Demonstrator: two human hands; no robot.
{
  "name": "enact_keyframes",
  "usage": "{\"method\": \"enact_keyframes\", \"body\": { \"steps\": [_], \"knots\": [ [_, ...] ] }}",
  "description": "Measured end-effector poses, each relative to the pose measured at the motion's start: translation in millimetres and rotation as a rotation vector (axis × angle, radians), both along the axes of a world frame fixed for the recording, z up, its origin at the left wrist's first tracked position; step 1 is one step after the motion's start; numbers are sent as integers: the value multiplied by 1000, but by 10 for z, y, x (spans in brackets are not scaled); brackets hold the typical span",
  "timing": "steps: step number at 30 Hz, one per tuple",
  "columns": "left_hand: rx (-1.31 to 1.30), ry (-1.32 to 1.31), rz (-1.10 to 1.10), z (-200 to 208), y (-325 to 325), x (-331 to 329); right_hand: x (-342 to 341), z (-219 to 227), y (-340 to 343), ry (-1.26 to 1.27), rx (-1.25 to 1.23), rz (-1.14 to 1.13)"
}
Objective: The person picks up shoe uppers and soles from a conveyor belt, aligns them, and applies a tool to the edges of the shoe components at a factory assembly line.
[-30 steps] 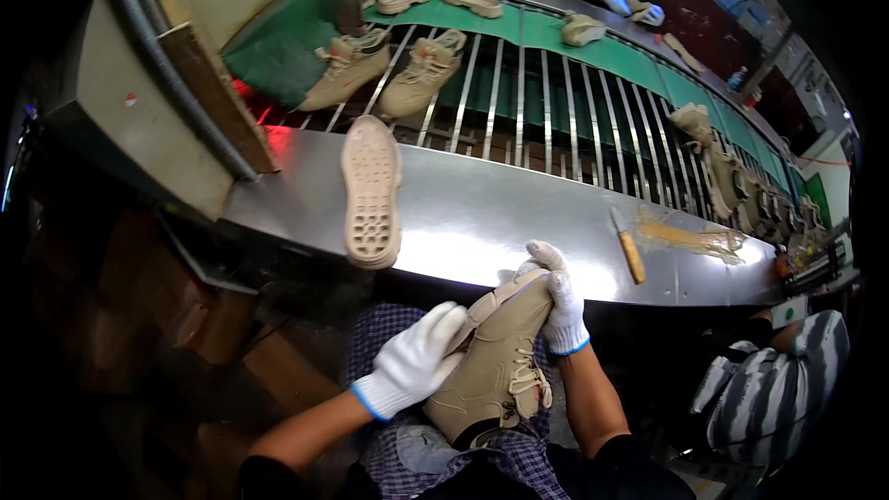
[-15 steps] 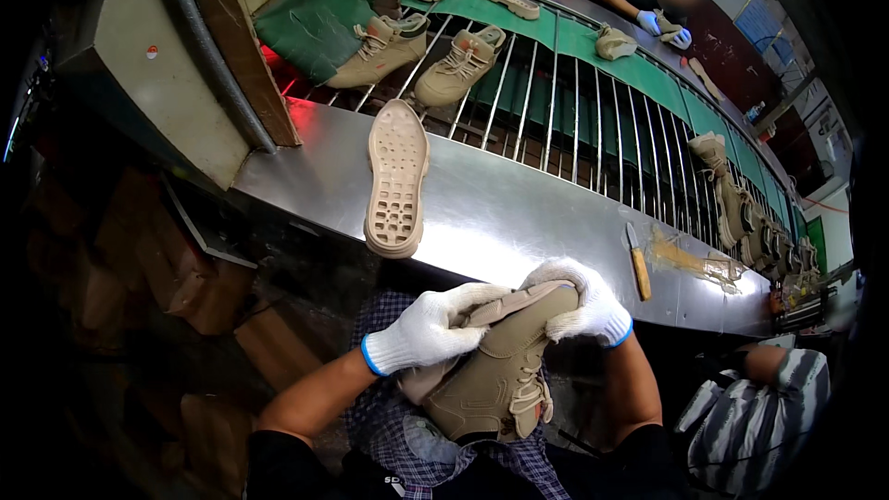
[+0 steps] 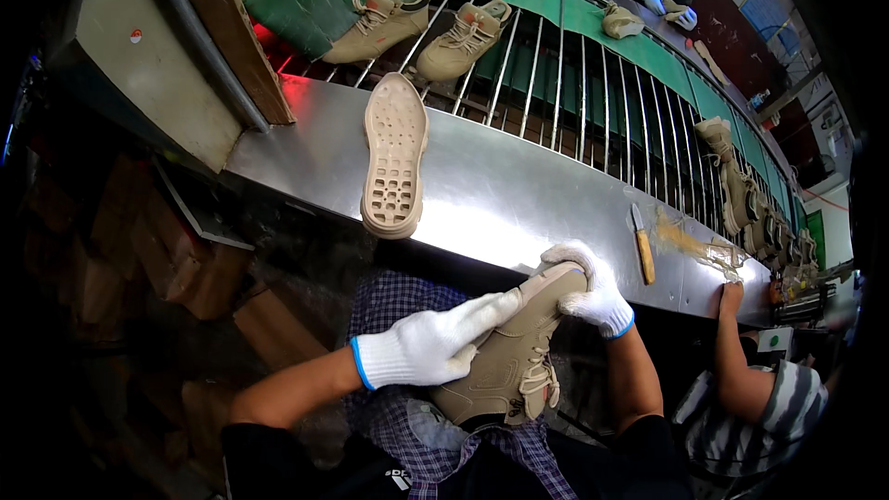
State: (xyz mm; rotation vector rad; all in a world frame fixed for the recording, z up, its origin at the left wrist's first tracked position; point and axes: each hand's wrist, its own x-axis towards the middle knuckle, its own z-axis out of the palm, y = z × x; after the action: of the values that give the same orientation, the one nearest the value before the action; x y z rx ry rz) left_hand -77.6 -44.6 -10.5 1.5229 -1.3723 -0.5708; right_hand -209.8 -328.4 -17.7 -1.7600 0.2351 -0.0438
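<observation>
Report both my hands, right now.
Left hand: extended fingers touching the tan shoe; grip cannot be told.
Right hand: closed, holding that shoe near its toe.

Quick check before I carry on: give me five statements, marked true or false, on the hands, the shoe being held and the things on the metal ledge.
1. The left hand and right hand both wear white gloves. True.
2. A knife with a wooden handle lies on the metal ledge, to the right of a loose sole. True.
3. The right hand is clear of the held shoe. False: it grips the toe end.
4. The held shoe is a slip-on. False: it has pale laces.
5. The knife's blade points toward the person. False: the handle is the nearer end and the blade points away.
</observation>
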Motion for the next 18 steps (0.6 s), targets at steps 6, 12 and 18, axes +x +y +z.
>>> {"method": "enact_keyframes", "body": {
  "steps": [6, 12, 18],
  "knots": [
    [-68, -166, 143, -171, 93, -64, 24, -166, 217, -114, 125, -146],
    [53, -201, 291, 106, -253, 173, 267, -48, 437, -418, 174, -69],
    [152, -315, -123, 914, -758, 718, 349, 276, 574, -480, -252, -24]
  ]
}}
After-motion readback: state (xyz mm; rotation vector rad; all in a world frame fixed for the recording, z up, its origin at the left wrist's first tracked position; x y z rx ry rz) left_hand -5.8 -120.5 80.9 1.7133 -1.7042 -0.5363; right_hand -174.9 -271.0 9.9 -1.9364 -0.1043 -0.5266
